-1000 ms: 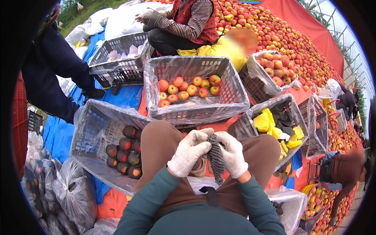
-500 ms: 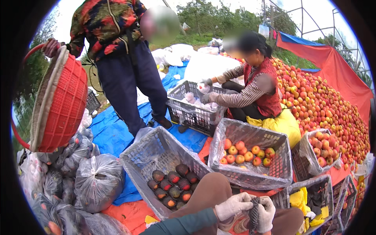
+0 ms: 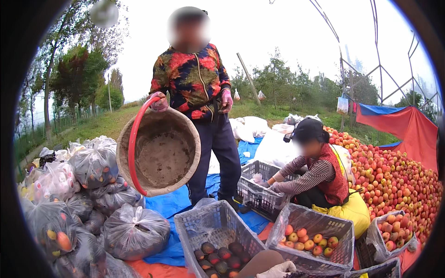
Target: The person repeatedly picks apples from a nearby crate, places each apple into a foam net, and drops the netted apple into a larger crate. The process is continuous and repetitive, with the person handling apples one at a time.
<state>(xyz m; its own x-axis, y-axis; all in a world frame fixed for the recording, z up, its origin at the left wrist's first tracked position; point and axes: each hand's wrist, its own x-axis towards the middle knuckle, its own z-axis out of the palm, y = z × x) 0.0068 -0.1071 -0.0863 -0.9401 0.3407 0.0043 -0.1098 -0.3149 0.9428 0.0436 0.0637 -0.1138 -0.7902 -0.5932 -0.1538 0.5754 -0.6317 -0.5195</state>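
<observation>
At the lower edge my left hand [image 3: 277,269], in a white knit glove, shows only in part. Its fingers are pinched together on a dark foam net sleeve [image 3: 295,274], mostly cut off by the picture's edge. My right hand is out of the picture. Just left of my knee [image 3: 262,262] stands a grey plastic crate [image 3: 232,215] lined with clear film, holding several apples in dark net sleeves [image 3: 224,253]. Beyond my hand, another lined crate [image 3: 315,222] holds bare red-yellow apples [image 3: 317,238].
A person [image 3: 204,92] stands ahead holding a red-handled, cloth-lined basket [image 3: 160,153]. Another person [image 3: 320,171] sits working at a crate [image 3: 264,197]. Filled plastic bags [image 3: 134,231] crowd the left. An apple heap [image 3: 389,171] rises right, near another crate of apples [image 3: 391,231].
My view has tilted up and left, so my right hand has dropped out of the picture. The standing person's basket has swung round, its open mouth now facing me. The seated person's hands are lower in the crate.
</observation>
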